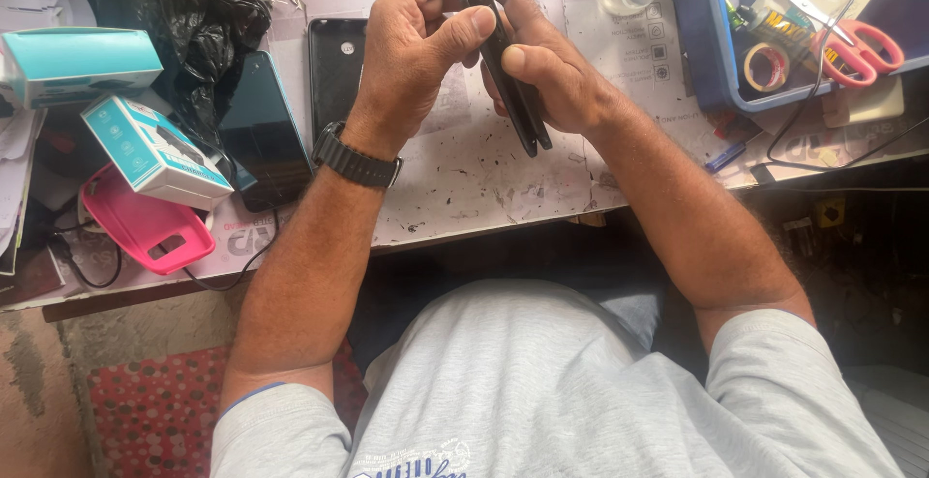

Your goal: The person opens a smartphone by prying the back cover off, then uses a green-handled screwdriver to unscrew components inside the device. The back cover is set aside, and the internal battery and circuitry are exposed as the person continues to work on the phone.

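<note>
With red scissors (864, 50) in the blue tray (704, 52), your left hand (418, 47) and right hand (552, 81) pinch a black phone (503, 62) edge-up.

Bright even daylight, sharp focus

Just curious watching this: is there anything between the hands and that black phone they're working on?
Nothing visible. Both the left hand and the right hand touch the black phone directly, held edge-on above the table.
</note>
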Tool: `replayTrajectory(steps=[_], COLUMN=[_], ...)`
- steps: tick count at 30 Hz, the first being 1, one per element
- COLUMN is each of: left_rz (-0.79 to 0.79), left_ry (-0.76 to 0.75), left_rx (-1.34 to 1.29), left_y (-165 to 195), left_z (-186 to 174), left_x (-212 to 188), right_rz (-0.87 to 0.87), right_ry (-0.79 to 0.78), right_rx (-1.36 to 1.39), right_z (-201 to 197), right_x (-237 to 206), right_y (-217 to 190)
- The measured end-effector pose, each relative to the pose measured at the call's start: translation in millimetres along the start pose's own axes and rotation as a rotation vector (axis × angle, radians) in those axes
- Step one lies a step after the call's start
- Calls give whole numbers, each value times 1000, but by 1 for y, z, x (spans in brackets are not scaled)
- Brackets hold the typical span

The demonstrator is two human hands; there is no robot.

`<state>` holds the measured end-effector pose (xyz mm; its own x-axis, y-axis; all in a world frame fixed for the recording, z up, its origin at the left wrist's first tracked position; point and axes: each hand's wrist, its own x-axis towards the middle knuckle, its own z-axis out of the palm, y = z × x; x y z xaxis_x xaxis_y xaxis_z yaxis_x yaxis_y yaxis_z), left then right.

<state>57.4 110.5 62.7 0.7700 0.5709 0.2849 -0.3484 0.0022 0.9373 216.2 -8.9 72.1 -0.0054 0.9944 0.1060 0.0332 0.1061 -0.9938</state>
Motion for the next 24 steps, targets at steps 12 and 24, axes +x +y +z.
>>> replayTrajectory(steps=[12, 24], left_rz=[11, -17], left_ry=[24, -23], left_rx=[-28, 0], left_y=[-5, 3], left_z=[0, -2], left_x=[3, 4], right_rz=[-36, 59], right_ry=[-8, 5], right_rx=[19, 232], right_z=[-8, -9], right_x=[-3, -7], right_y=[0, -5])
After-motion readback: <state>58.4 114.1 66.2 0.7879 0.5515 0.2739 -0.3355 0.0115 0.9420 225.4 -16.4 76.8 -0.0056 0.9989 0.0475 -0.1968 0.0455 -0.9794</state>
